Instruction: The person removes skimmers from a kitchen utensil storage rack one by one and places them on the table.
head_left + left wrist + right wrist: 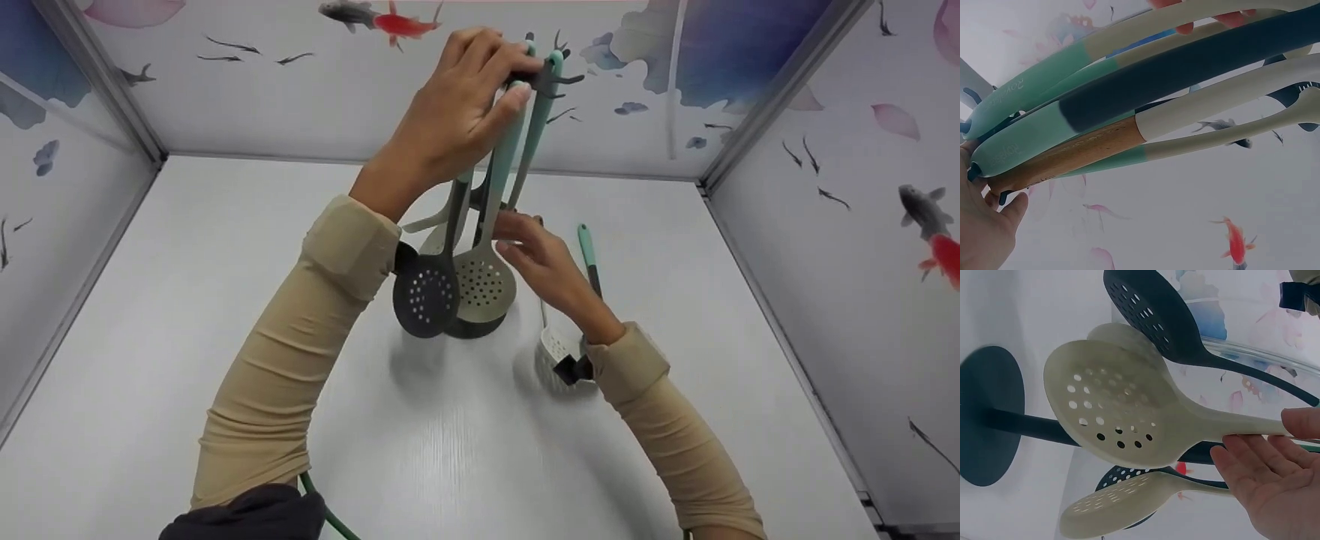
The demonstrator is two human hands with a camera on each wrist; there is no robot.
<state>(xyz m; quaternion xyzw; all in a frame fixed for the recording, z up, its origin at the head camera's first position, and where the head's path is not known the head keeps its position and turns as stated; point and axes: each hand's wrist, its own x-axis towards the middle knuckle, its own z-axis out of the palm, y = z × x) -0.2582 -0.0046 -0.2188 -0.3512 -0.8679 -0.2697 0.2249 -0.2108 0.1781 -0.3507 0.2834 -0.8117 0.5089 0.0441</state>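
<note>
A dark utensil stand (991, 439) with a round base and a pole bears several hanging kitchen tools. My left hand (457, 112) grips its hooked top, where mint handles hang close together. A dark skimmer (426, 296) and a beige one hang on the near side in the head view. In the right wrist view, my right hand (1275, 472) pinches the handle of a beige skimmer (1112, 399), thumb above and fingers below. One brown wooden-looking handle (1072, 154) hangs among the mint ones in the left wrist view.
To the right on the white table (450, 465) lie a white slotted tool (556, 349) and a utensil with a mint handle (586, 244). Printed panels with fish (401, 26) wall in the back and both sides. A green cable (337, 521) shows by the left sleeve.
</note>
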